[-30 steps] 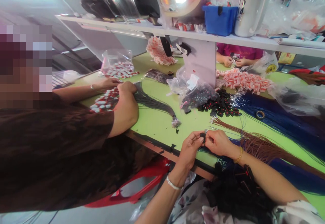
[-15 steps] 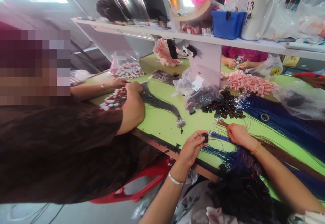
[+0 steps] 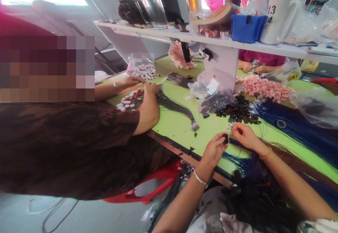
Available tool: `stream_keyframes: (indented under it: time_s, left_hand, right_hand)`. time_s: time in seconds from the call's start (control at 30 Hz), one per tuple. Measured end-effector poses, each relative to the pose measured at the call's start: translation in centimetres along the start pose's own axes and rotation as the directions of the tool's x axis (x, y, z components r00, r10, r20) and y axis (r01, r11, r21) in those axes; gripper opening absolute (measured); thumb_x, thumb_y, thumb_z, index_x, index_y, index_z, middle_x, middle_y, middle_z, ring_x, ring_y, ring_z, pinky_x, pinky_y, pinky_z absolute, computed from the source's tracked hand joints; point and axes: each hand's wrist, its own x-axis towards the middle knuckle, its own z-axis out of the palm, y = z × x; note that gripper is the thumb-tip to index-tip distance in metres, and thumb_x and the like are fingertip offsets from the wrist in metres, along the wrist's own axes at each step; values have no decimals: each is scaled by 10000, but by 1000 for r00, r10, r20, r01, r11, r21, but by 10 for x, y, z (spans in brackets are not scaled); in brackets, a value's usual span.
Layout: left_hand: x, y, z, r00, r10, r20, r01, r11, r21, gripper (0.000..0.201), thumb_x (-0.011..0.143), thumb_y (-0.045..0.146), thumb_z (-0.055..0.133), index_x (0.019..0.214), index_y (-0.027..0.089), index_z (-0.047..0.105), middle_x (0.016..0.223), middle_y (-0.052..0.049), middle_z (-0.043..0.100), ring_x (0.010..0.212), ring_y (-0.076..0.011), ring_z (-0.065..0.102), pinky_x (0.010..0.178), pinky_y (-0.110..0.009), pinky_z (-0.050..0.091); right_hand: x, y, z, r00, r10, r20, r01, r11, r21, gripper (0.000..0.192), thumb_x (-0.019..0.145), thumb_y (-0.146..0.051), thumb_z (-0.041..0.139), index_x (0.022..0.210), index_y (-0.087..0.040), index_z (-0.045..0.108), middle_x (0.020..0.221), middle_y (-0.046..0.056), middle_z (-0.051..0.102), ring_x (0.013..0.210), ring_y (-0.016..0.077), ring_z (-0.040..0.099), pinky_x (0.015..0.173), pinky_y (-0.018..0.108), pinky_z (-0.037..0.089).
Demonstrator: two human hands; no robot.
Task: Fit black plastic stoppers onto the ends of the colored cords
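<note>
My left hand (image 3: 214,150), with a white bangle at the wrist, pinches a small black connector housing (image 3: 225,139) between thumb and fingertips. Close to its right, my right hand (image 3: 245,137) has thumb and forefinger pinched on what looks like a thin wire; the fingertips largely hide it. Silver terminal tips (image 3: 231,126) show just beyond those fingers. Brown wires (image 3: 286,152) trail to the right from behind my right wrist. Below my hands, blue wires (image 3: 239,163) hang over the table edge. Many more black housings (image 3: 255,199) lie heaped on my lap.
A pile of black housings (image 3: 239,110) lies on the green table (image 3: 176,127), beside long dark blue wires (image 3: 306,130) and a tape ring (image 3: 281,123). At left, a co-worker's arm (image 3: 149,111) reaches over a grey wire bundle (image 3: 179,108). A shelf (image 3: 163,35) crosses above; a red stool (image 3: 155,187) stands below.
The view has shifted slightly left, so things appear further right. My right hand has come closer to the housing in my left hand, and its fingers have moved to the wire tips.
</note>
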Motion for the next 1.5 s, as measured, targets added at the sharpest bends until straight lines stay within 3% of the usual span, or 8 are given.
stream_keyframes:
  time_s: [0.17, 0.4, 0.8, 1.0, 1.23, 1.37, 1.5]
  left_hand:
    - [1, 2, 0, 1000, -5, 29, 8, 996, -87, 236, 714, 98, 653, 947, 130, 644, 808, -39, 639, 705, -94, 587, 650, -199, 457]
    - [3, 1, 4, 996, -39, 78, 50, 989, -140, 248, 746, 78, 591, 986, 112, 643, 795, -50, 637, 685, -107, 585, 649, -216, 465]
    - [3, 0, 4, 994, -38, 99, 46, 996, -80, 270, 730, 99, 628, 997, 121, 656, 829, -54, 642, 718, -112, 587, 681, -220, 462]
    - [2, -1, 4, 995, 10, 99, -9, 1000, -9, 297, 693, 169, 711, 986, 142, 666, 834, -41, 637, 730, -108, 578, 691, -226, 458]
    - [-2, -6, 6, 993, 117, 11, -117, 980, 162, 321, 605, 200, 794, 901, 134, 688, 758, -15, 624, 624, -70, 526, 612, -201, 423]
    - [0, -6, 4, 996, 84, -39, -79, 990, 120, 304, 578, 215, 807, 846, 132, 691, 782, -26, 633, 670, -88, 559, 619, -206, 437]
    - [1, -6, 1, 996, 78, -46, -73, 992, 107, 302, 576, 215, 806, 845, 133, 694, 788, -23, 637, 678, -85, 566, 625, -197, 445]
  right_hand:
    - [-4, -8, 8, 999, 33, -10, -32, 993, 114, 101, 803, -204, 497, 718, -166, 536, 614, -34, 515, 531, 86, 416, 499, 190, 314]
    - [-17, -10, 10, 998, 52, -40, -51, 998, 25, 130, 774, -206, 516, 655, -165, 546, 564, -35, 517, 494, 83, 387, 479, 190, 291]
    - [-20, -5, 16, 995, 91, -39, -92, 995, -42, 146, 771, -228, 518, 639, -170, 544, 491, -50, 469, 444, 82, 363, 454, 207, 229]
    - [-20, -7, 15, 994, 100, -49, -102, 994, -44, 138, 763, -212, 524, 633, -169, 545, 496, -50, 480, 443, 80, 353, 456, 212, 223]
    - [-20, -3, 19, 998, -52, -33, 50, 996, -80, 147, 799, -185, 509, 653, -170, 515, 566, -34, 496, 505, 89, 393, 505, 210, 269]
    - [-20, -5, 19, 990, -137, -29, 130, 977, -169, 126, 829, -168, 477, 715, -169, 529, 676, 11, 553, 614, 121, 472, 585, 227, 322]
    - [-21, -7, 22, 992, -119, -29, 113, 982, -154, 118, 806, -128, 484, 702, -171, 518, 660, 4, 553, 603, 118, 472, 576, 224, 316]
